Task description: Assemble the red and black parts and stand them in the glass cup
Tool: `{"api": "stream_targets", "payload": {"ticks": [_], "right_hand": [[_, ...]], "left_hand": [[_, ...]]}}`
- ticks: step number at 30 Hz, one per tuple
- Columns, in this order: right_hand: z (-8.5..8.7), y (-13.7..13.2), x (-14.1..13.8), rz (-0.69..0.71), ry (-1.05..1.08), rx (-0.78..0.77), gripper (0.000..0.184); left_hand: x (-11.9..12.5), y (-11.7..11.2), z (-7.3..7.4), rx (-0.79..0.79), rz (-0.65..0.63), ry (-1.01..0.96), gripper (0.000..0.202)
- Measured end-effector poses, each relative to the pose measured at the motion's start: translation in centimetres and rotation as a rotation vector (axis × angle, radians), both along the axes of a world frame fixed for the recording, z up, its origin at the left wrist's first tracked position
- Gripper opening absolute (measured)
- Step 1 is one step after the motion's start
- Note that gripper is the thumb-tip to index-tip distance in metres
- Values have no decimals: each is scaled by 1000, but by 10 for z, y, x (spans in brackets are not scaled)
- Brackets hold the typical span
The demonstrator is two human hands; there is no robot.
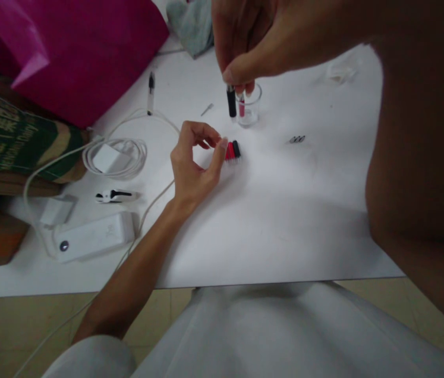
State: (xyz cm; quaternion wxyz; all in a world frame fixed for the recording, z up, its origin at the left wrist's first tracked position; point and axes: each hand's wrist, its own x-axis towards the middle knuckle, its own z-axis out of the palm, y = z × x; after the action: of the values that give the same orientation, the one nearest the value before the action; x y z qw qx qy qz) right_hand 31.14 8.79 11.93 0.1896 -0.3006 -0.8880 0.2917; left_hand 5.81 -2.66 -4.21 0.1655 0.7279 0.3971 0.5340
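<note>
The left hand (194,168) has fingers (214,139) a little apart, just beside the red and black tubes (232,151), whose long axes run front to back. The right hand (245,47) has fingers (230,77) clamped on a black tube (231,102), next to a small glass (251,113).

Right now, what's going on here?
A person is working bare-handed on a white sheet. The right hand pinches the top of a black tube beside a small clear glass with a pink tube in it. The left hand sits with its fingertips by a cluster of red-and-black tubes. A white charger lies further left.
</note>
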Motion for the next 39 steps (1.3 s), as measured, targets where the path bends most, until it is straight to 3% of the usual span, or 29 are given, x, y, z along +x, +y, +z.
{"api": "stream_targets", "payload": {"ticks": [1,3,9,15,19,39], "right_hand": [[3,-3,-5,48,-92,132,22],[7,-6,-12,75,-199,226,25],[14,-21,-27,85,-243,113,31],[14,-27,-32,154,-239,156,40],[11,-29,-31,169,-244,167,36],[12,-35,-36,155,-219,140,36]], "left_hand": [[0,0,-1,-3,-7,4,34],[-1,-1,-2,-15,-20,10,35],[-1,-2,-2,-45,-35,-1,34],[1,-4,1,-34,6,33,34],[1,-3,2,-34,8,34,35],[-2,2,-2,-130,-88,-8,42]]}}
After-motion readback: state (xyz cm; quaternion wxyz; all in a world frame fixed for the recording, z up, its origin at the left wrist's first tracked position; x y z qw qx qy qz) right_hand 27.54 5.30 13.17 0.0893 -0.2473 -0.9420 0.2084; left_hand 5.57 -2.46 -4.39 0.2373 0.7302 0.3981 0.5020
